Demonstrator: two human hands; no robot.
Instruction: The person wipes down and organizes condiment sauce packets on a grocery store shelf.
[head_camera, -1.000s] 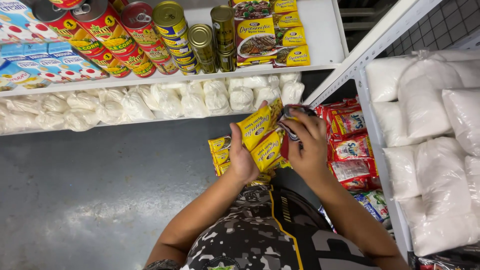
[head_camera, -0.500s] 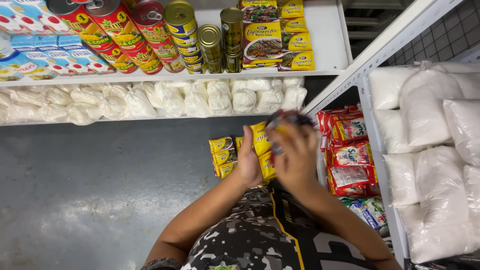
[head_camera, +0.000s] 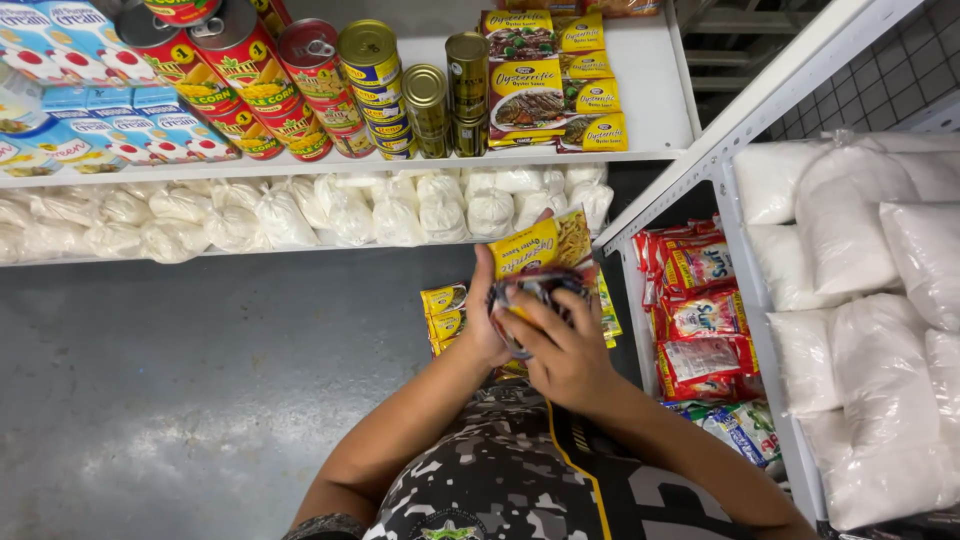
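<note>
My left hand (head_camera: 487, 318) grips a stack of yellow sauce sachets (head_camera: 545, 243) held upright in front of my chest. My right hand (head_camera: 562, 345) lies over the front of the stack, its fingers curled on a dark, crumpled wrapper (head_camera: 535, 285) at the stack's middle. More yellow sachets (head_camera: 442, 315) show below and to the left of my hands, and another edge (head_camera: 607, 305) pokes out at the right. What exactly the dark wrapper is I cannot tell.
A white shelf (head_camera: 660, 95) ahead holds cans (head_camera: 372, 70), cartons (head_camera: 60, 100) and yellow sauce packets (head_camera: 575, 90); beneath it lie white knotted bags (head_camera: 350, 210). At right another rack holds red sachets (head_camera: 700, 310) and large white bags (head_camera: 870, 300). The grey concrete floor (head_camera: 150, 390) spreads at left.
My hands have risen and drawn together; the right hand now covers the stack's front. The view tilted slightly, with the shelves sitting higher in the frame.
</note>
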